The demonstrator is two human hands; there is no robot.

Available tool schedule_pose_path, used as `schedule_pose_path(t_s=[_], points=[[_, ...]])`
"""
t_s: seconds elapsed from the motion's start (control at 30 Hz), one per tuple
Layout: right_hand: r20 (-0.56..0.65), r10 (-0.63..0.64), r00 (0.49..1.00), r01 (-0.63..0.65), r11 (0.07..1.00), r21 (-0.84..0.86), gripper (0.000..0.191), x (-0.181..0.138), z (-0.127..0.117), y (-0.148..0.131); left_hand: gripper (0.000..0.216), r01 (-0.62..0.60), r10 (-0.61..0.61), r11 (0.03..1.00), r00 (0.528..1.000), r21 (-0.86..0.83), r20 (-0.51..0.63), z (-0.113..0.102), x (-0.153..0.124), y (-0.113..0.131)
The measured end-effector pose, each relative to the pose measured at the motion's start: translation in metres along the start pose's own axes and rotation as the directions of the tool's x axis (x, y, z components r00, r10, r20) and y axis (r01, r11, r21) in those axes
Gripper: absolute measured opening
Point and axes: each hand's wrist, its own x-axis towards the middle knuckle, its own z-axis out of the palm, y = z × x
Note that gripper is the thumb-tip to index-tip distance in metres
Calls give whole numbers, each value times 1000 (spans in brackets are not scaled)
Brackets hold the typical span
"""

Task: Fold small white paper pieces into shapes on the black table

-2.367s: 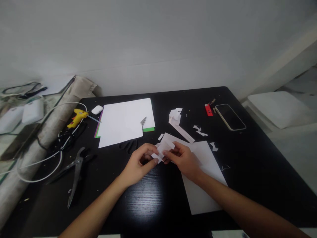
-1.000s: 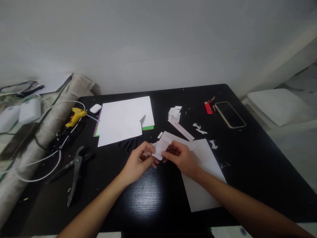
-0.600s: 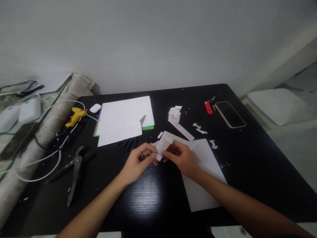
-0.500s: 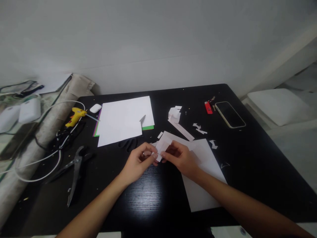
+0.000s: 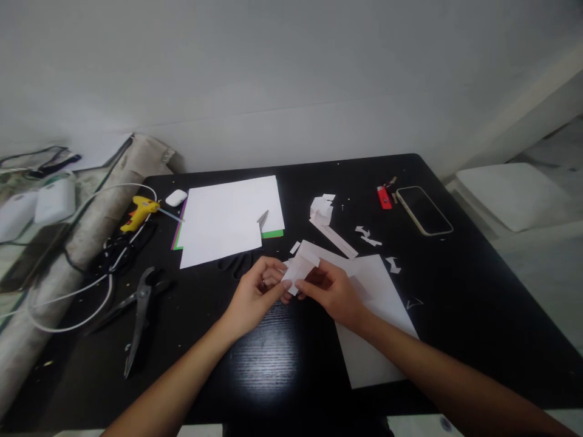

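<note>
- Showing the glue gun [image 5: 138,215] at far left, with the metal tool [image 5: 143,297] lying nearer.
- Showing the paper stack [image 5: 218,215], partly covering the scissors [image 5: 263,220].
- Pinching the folded paper [image 5: 299,271] in the left grip [image 5: 255,295], closed between thumb and fingers.
- Holding the same paper over the counter [image 5: 191,376] with the right grip [image 5: 336,292], also closed.
- Showing the sheet [image 5: 371,364] under the right forearm [image 5: 403,340], near scraps [image 5: 371,241].
- Showing the lighter [image 5: 384,198] beside the phone [image 5: 424,210].
</note>
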Motion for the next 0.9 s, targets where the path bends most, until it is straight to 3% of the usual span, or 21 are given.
schedule_pose_path(t_s=[0.2,0.53,0.9], points=[[-110,-24,994,22,999,-23,31,2,-2,-9,29,17,-17,999,1000,33,2,1,-1,3],[-136,-46,990,48,999,14,40,3,-5,-10,25,20,-22,995,1000,94,14,-1,0,0],[-210,-130,969,81,970,-228,25,6,-11,-7,19,-103,140,902,989,419,-57,-7,-3,-3]])
